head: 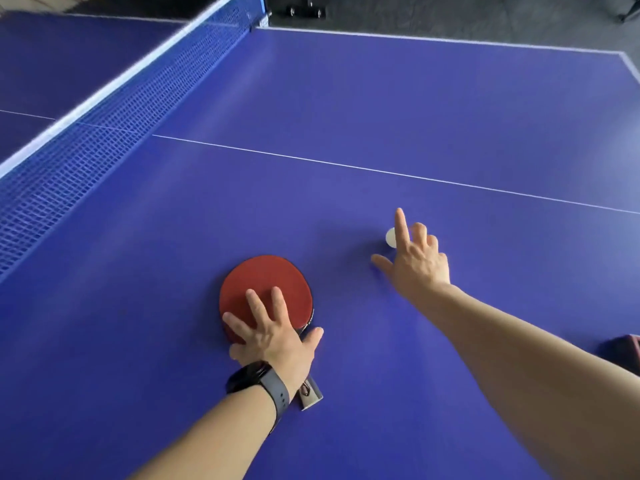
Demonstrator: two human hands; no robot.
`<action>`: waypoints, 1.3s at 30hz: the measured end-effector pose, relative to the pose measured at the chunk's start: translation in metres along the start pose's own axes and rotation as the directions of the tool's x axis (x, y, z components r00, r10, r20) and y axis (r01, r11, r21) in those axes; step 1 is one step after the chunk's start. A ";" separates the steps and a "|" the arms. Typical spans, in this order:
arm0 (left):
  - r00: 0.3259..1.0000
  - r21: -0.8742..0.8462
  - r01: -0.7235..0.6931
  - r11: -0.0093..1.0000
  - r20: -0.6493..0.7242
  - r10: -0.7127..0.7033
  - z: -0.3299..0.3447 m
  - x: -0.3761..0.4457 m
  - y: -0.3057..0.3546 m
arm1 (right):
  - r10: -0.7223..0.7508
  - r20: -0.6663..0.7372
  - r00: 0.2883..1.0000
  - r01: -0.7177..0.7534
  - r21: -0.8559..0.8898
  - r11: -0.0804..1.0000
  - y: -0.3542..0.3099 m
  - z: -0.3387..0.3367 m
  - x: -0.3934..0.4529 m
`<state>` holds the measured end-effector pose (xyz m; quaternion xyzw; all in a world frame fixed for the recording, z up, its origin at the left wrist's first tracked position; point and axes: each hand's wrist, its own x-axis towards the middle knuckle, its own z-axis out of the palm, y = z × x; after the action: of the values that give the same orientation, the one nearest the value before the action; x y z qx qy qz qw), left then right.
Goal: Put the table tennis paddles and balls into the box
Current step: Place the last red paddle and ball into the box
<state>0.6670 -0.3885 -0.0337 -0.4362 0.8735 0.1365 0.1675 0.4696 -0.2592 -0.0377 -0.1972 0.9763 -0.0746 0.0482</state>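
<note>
A red-faced paddle lies flat on the blue table, its handle pointing toward me. My left hand rests spread on the blade's near part, fingers apart and thumb beside the handle's neck; a dark watch is on that wrist. A white ball sits on the table to the right. My right hand hovers right at the ball with fingers spread, the index finger covering the ball's right side. Whether the fingers touch the ball is unclear. No box shows clearly.
The blue net with a white top band runs diagonally across the left. A white centre line crosses the table. A dark reddish object peeks in at the right edge. Dark floor lies beyond the far edge.
</note>
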 end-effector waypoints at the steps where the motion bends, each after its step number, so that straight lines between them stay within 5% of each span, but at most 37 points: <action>1: 1.000 0.008 -0.018 1.000 -0.009 0.018 -0.001 0.004 -0.001 | -0.024 0.020 1.000 0.024 -0.017 1.000 -0.004 0.000 0.004; 9: 0.999 -0.165 0.036 0.986 -0.030 -0.042 -0.018 0.005 0.008 | -0.089 0.121 0.989 0.079 0.087 0.993 -0.011 -0.004 -0.001; 14: 0.980 -0.360 0.066 0.931 -0.151 -0.128 -0.031 -0.007 0.008 | -0.102 0.073 0.992 0.086 0.195 0.977 0.027 -0.034 -0.030; 17: 0.968 -0.429 -0.035 0.903 -0.238 -0.075 -0.037 -0.026 0.023 | -0.067 0.014 0.998 0.061 0.239 0.969 0.072 -0.062 -0.055; 22: 0.915 -0.310 -0.360 0.880 -0.302 0.268 -0.020 -0.107 0.130 | 0.068 -0.043 0.997 -0.055 0.240 0.969 0.180 -0.111 -0.111; 28: 0.790 -0.228 -0.612 0.757 -0.193 0.582 0.029 -0.252 0.285 | 0.297 -0.105 0.949 -0.273 0.197 0.942 0.337 -0.167 -0.200; 33: 0.748 -0.120 -0.663 0.739 -0.098 0.656 0.085 -0.327 0.361 | 0.412 -0.064 0.909 -0.392 0.205 0.897 0.435 -0.178 -0.274; 39: 0.765 0.103 -0.632 0.768 -0.077 0.640 0.136 -0.344 0.389 | 0.436 0.038 0.899 -0.433 0.219 0.875 0.477 -0.143 -0.319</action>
<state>0.5703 0.1372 0.0203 -0.1149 0.9816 0.1306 0.0793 0.5644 0.3183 0.0455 0.0339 0.9814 -0.1718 0.0791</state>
